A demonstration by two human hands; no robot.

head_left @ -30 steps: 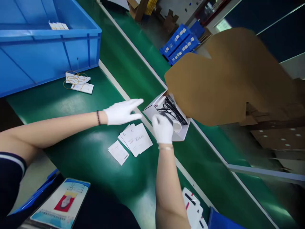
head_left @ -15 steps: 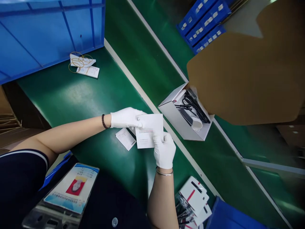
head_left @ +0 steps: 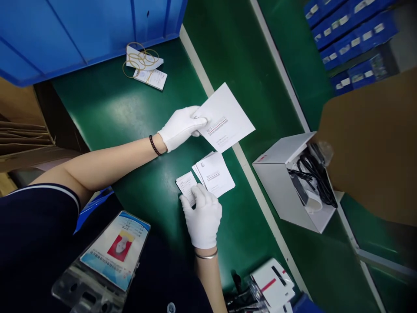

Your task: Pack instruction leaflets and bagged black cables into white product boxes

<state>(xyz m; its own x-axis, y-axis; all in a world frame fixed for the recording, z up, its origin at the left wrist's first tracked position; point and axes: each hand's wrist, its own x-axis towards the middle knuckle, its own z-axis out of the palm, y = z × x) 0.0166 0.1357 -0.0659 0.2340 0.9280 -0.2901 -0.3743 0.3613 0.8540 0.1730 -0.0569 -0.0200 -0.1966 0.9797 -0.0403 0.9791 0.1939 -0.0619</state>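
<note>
My left hand (head_left: 184, 127), in a white glove, pinches a white booklet (head_left: 228, 119) by its left corner, above the green table. Under it lies a small pile of similar white booklets (head_left: 218, 176). To their left is a stack of small printed cards (head_left: 186, 184). My right hand (head_left: 202, 215), also gloved, reaches onto the lower end of these cards, thumb and bent fingers gripping about the top card. Its fingertips partly cover the cards and the near edge of the booklets.
A white box (head_left: 283, 182) with black cables stands open on the right, beside a large brown cardboard flap (head_left: 371, 152). A blue crate (head_left: 91, 34) is at upper left, with rubber bands (head_left: 141, 56) and banded cards (head_left: 153, 79) nearby. White-and-red packages (head_left: 273, 282) lie at bottom right.
My left hand has moved up and away with one booklet. My right hand has let go of the booklet and come down to the small cards. The booklet pile now shows.
</note>
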